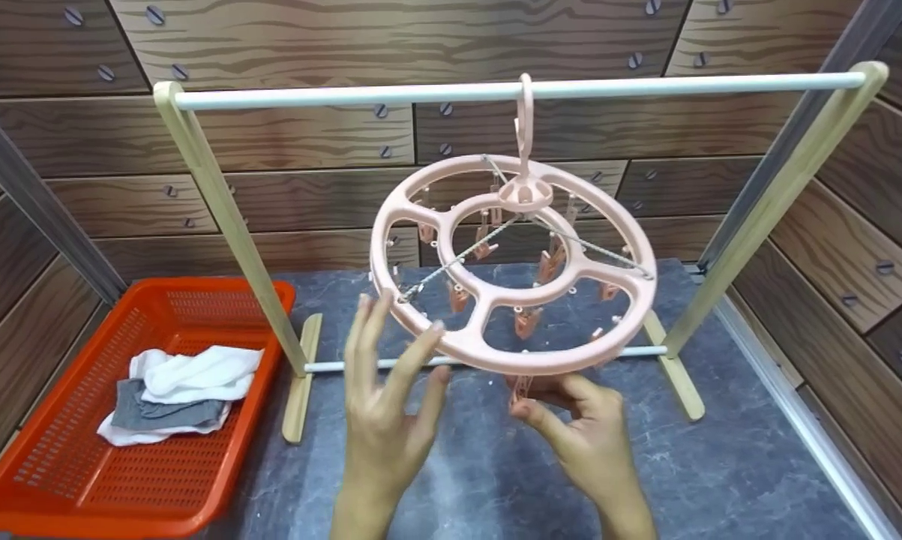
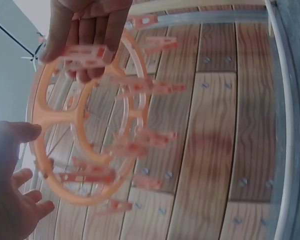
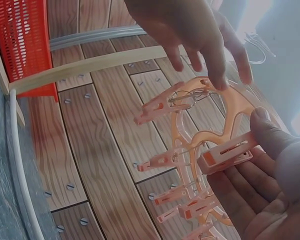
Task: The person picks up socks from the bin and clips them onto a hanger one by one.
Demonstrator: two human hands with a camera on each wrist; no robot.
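1. Head view: from where I stand, a pink ring [image 1: 507,361] hangs tilted by its hook [image 1: 525,127] from the white bar [image 1: 346,94] of a wooden rack [image 1: 229,217].
2. The left hand [image 1: 387,405] is spread, its fingers stretched up by the ring's near left side; one fingertip overlaps the rim.
3. The right hand [image 1: 585,431] is below the near edge, pinching a peg [image 1: 522,388] between thumb and fingers. More pegs [image 1: 526,322] dangle around the ring, and cords run up from it to the hook's base.
4. On the person's left, an orange basket [image 1: 259,390] beside the rack holds white cloths [image 1: 203,373] and a grey cloth [image 1: 169,411]. The rack stands on a grey worktop [image 1: 480,480], with a plank wall [image 1: 308,45] behind.
5. Left wrist view: a left-hand fingertip meets the ring's rim, the other fingers apart and holding nothing. The right hand has the peg across its fingers; several hanging pegs look blurred.
6. Right wrist view: the right thumb presses the peg against the fingers, close to the ring. The left hand's fingers reach down at the rim, beside another peg and a cord's end.
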